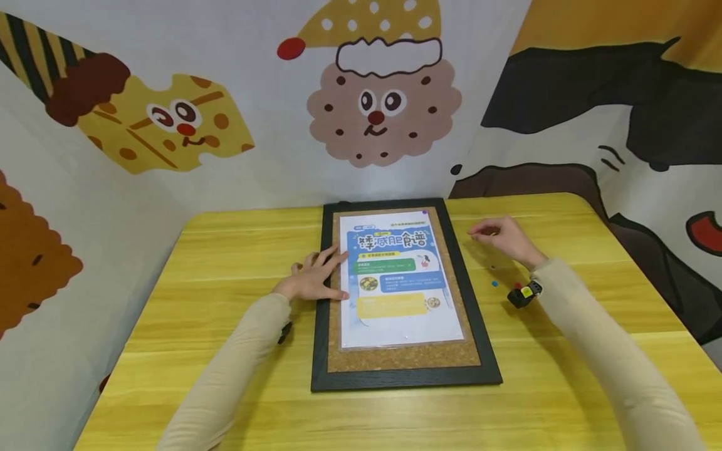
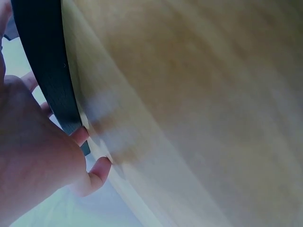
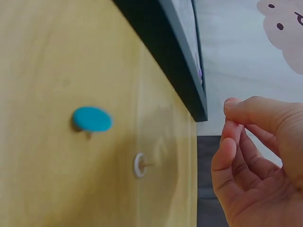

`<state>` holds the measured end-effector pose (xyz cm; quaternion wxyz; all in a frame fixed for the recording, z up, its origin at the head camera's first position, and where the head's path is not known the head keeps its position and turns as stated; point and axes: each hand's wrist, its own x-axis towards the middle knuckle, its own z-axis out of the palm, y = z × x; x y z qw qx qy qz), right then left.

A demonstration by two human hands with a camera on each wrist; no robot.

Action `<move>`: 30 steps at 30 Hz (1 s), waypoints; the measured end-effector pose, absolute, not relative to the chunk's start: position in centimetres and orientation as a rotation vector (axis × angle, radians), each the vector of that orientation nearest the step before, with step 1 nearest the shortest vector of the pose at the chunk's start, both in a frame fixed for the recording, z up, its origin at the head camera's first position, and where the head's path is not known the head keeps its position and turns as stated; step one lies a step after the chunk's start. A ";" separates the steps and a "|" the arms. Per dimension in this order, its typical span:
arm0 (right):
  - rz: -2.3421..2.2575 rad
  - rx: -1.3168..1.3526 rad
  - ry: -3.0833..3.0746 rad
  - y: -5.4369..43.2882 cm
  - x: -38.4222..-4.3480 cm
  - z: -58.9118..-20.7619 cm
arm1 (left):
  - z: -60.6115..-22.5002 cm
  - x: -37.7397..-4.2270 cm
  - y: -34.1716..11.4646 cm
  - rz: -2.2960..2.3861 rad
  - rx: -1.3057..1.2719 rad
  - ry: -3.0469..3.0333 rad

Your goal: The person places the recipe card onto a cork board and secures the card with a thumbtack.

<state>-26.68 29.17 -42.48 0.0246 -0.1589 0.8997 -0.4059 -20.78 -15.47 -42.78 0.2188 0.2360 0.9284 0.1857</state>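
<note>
Your poster [image 1: 402, 282] lies flat on the corkboard [image 1: 403, 360], within its black frame [image 1: 406, 378]; the frame rests mid-bench, its top reaching the far edge of the bench [image 1: 220, 269]. The work looks like pinning that poster down, and it seems partly done. The sheet sits roughly square on the cork, and a purple pin [image 1: 425, 212] shows at its upper right corner, towards the bench's far edge. You have no coloured pin showing at the upper left corner. Along the lower edge, facing the near edge of the bench, are a few tiny pale dots, too small for you to tell whether they are pins or marks.

Your left hand [image 1: 309, 279] is spread, thumb and fingertips touching the poster's left margin across the frame. Your right hand [image 1: 510, 241] is closed in a pinch above the bench, just beside the frame's right side; whether a pin sits between those fingertips, you cannot tell.

Towards the bench's right edge, a blue pin [image 3: 91, 119] and a white pin [image 3: 139, 165] lie loose, with a red spot [image 1: 517, 285] near them that may be another. What is left, judging by this, is the upper left corner, plus any lower fixing those dots don't already provide.
</note>
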 end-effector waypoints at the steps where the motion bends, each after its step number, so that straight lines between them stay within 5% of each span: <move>1: -1.257 -0.484 2.780 29.3 -26.5 -42.6 | -42.8 -20.8 -15.5 0.513 0.652 2.570; 30: -1.203 -0.453 2.856 32.9 -21.7 -44.4 | -42.8 -21.0 -15.5 0.510 0.665 2.555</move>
